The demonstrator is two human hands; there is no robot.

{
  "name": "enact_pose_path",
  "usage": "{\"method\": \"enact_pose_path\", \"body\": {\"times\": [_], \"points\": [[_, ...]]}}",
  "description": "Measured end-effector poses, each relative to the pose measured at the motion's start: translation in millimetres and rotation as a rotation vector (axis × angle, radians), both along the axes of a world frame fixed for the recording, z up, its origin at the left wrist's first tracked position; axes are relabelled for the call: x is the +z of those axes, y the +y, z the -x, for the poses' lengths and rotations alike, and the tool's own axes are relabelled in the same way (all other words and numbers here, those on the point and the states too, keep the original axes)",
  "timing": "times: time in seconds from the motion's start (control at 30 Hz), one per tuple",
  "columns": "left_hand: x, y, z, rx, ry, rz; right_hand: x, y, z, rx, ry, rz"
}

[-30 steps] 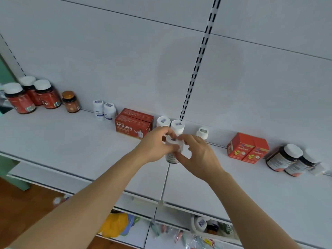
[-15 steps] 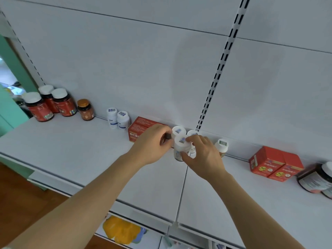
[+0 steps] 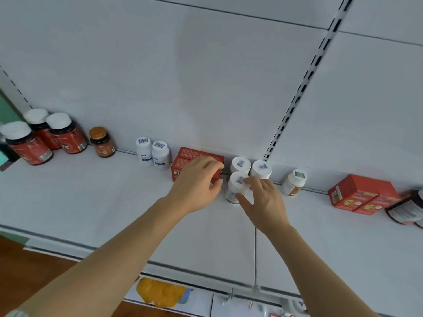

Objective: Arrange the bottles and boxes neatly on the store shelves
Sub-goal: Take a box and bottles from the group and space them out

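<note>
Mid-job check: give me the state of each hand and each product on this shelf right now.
left hand: curled, off the bottle
right hand: fingers touching front white bottle
front white bottle: upright, capped, on shelf
two white bottles behind: upright, capped
long red box: flat, closed
lone white bottle: upright, capped
amber bottle: upright, capped

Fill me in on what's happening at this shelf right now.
A person is tidying stock on a white store shelf. The right hand has its fingers on a small white bottle standing in front of two matching white bottles at the back. The left hand hovers, loosely curled, over a red box beside them. Whether the right hand grips the bottle or only touches it is unclear. Other bottles and boxes line the back wall.
</note>
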State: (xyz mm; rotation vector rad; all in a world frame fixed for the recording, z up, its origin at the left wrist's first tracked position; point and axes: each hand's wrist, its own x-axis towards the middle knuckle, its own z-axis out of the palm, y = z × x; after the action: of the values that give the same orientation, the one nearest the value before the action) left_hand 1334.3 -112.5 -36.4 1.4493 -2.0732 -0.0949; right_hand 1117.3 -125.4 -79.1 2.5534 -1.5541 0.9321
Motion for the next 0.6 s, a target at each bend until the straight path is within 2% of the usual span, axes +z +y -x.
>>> {"method": "enact_pose_path", "body": {"times": [0.43,0.6], "points": [[7.0,-5.1,-6.2,-0.075,0.017,0.034,14.7,21.9,-5.8,-0.126,0.114,-0.058],[6.0,-6.5,15.1,-0.098,-0.046,0.064,27.1,42.1,17.8,-0.229,0.192,-0.044]]}}
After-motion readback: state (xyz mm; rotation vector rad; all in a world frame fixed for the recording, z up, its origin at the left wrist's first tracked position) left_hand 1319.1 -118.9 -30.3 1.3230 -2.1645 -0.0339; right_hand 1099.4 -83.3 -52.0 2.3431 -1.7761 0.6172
